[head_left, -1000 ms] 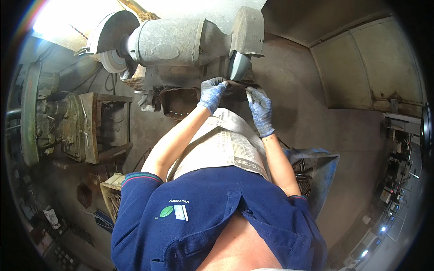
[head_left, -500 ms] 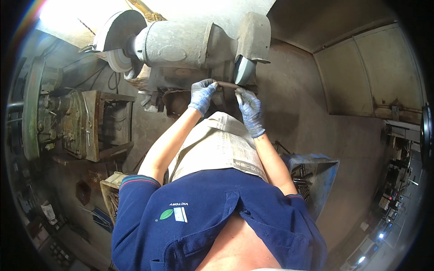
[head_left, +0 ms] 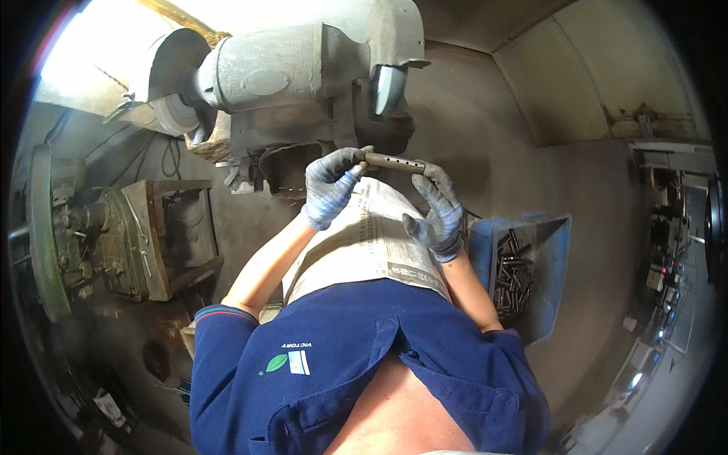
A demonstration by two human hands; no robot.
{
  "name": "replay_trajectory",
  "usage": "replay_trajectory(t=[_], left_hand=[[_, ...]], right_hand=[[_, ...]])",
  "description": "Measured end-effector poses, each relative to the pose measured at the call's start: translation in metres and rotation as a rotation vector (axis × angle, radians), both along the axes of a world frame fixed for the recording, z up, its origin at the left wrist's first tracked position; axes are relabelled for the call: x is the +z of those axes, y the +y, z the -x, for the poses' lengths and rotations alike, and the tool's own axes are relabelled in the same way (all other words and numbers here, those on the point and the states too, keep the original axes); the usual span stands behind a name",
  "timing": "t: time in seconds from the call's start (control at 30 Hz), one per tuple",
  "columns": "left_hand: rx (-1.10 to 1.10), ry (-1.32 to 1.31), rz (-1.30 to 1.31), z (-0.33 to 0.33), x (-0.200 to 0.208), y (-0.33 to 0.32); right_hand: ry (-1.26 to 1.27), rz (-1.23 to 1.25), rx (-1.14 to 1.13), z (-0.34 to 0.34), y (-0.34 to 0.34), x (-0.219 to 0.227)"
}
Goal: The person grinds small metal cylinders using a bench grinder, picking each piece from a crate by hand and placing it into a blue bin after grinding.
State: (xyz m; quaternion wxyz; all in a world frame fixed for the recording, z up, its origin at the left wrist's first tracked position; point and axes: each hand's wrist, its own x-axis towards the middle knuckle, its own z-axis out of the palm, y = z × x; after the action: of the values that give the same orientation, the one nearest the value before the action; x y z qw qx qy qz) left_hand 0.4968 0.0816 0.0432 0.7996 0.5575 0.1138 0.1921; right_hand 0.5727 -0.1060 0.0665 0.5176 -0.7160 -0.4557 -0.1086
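A slim dark metal tube (head_left: 396,162) with a row of small holes lies almost level before me. My left hand (head_left: 331,186), in a grey and blue knit work glove, pinches its left end. Gloved alike, my right hand (head_left: 440,211) has its fingers stretched out and the thumb apart; the fingertips meet the tube's right end. Beyond my hands stands a grey bench grinder (head_left: 265,72). Its right grinding wheel (head_left: 389,91) is just above the tube in the picture, with a gap between them.
To my right, a blue-edged bin (head_left: 550,262) holds several dark metal tubes (head_left: 514,273). Newspaper (head_left: 364,243) covers my lap. An old green machine (head_left: 125,235) stands at the left. The grinder's left wheel (head_left: 176,114) shows under its guard.
The tube has come away from the right wheel toward me, and its row of holes now shows. My right thumb has parted from the tube. The view has shifted slightly.
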Motion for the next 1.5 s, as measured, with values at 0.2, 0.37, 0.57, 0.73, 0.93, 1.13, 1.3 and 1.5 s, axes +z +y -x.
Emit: replay_trajectory(t=[0.2,0.37,0.57,0.73,0.93,1.13,1.3,1.5], left_hand=[[-0.035,-0.204,-0.176,0.008,0.009,-0.019],[-0.079,-0.114,-0.300,0.001,0.013,-0.038],[-0.214,0.095,-0.077,-0.004,-0.015,-0.055],[-0.225,0.210,-0.170,-0.005,-0.043,-0.053],[-0.261,0.236,-0.214,-0.006,-0.061,-0.040],[-0.306,0.274,-0.147,-0.008,-0.042,-0.035],[-0.124,0.497,-0.263,0.022,-0.037,-0.012],[0.148,0.540,-0.203,0.108,-0.090,0.053]], right_hand=[[0.014,-0.071,0.021,0.023,-0.023,0.018],[0.041,-0.064,-0.077,0.027,-0.052,0.021],[0.043,0.094,-0.333,0.040,-0.131,0.019],[0.207,0.022,-0.796,0.067,-0.246,-0.011],[0.589,0.107,-1.111,0.065,-0.350,-0.077],[0.556,0.419,-1.001,0.015,-0.356,-0.117],[0.404,0.054,-0.781,0.002,-0.238,-0.051],[0.629,0.004,0.038,0.019,-0.065,-0.121]])
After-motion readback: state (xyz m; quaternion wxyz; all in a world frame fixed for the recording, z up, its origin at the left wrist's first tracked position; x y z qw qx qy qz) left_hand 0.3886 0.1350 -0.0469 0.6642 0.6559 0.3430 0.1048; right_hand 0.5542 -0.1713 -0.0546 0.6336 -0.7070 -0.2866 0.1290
